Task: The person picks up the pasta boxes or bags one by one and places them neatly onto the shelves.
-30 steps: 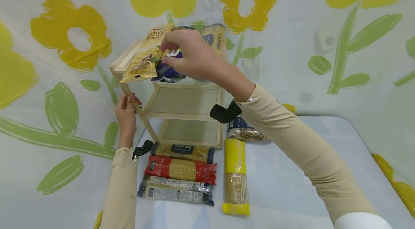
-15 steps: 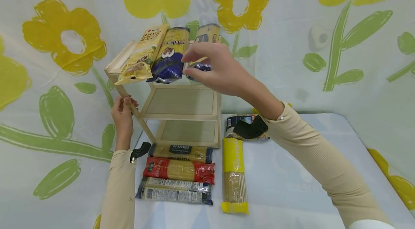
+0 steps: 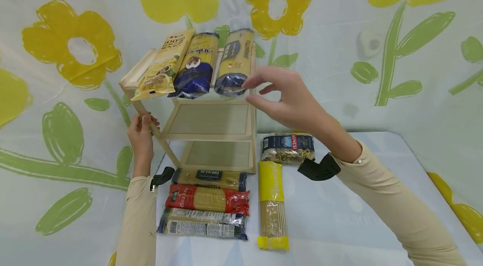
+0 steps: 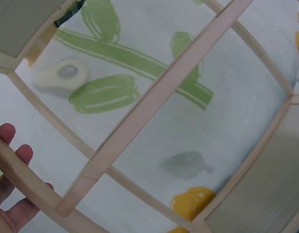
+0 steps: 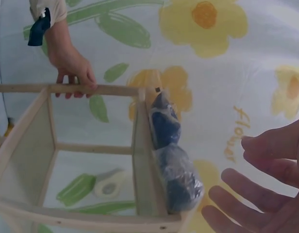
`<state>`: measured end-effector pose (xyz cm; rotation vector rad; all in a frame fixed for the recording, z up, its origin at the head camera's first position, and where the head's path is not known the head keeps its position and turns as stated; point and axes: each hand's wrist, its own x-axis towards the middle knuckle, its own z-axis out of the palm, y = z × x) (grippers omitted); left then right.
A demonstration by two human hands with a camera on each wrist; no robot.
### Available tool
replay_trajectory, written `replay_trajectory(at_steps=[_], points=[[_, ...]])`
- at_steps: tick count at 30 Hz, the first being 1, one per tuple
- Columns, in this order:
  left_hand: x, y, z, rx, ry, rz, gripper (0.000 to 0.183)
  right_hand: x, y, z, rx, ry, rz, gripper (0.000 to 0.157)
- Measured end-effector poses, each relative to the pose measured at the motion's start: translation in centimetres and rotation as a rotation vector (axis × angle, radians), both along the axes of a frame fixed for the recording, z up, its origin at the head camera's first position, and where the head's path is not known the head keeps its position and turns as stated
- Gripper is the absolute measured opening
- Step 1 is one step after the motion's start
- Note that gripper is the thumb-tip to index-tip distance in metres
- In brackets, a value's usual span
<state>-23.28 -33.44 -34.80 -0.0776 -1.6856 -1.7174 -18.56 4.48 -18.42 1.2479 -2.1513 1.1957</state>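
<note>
In the head view my left hand [image 3: 141,134] grips the left post of a wooden shelf rack [image 3: 207,136]. On its top tier lie a yellow noodle bag [image 3: 163,67], a blue-and-yellow pasta bag [image 3: 197,65] and a spaghetti pack [image 3: 235,60], side by side. My right hand [image 3: 290,94] is just right of the spaghetti pack's near end, its fingers bent loosely and holding nothing. From the right wrist view, a gap shows between the right fingers [image 5: 241,191] and the clear-and-blue bag ends [image 5: 181,182]. The left wrist view catches the left fingers [image 4: 24,154] around the post.
Before the rack lie a spaghetti pack [image 3: 209,179], a red pasta pack [image 3: 207,199] and packs with white labels [image 3: 203,223]. A yellow pasta pack [image 3: 273,205] lies right of them, with an Agnesi pasta bag [image 3: 288,148] behind it. A flowered backdrop [image 3: 332,48] stands behind.
My right hand has moved rightward from above the blue-and-yellow bag, past the spaghetti pack, uncovering both. The left hand keeps its grip on the post.
</note>
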Motion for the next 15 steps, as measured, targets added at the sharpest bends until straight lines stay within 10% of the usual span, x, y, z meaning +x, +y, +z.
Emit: replay_trajectory(at_steps=[15], points=[[-1.7, -1.1, -1.8, -0.039, -0.014, 0.066, 0.022, -1.0, 4.4, -4.7, 0.149, -0.104, -0.051, 0.024]])
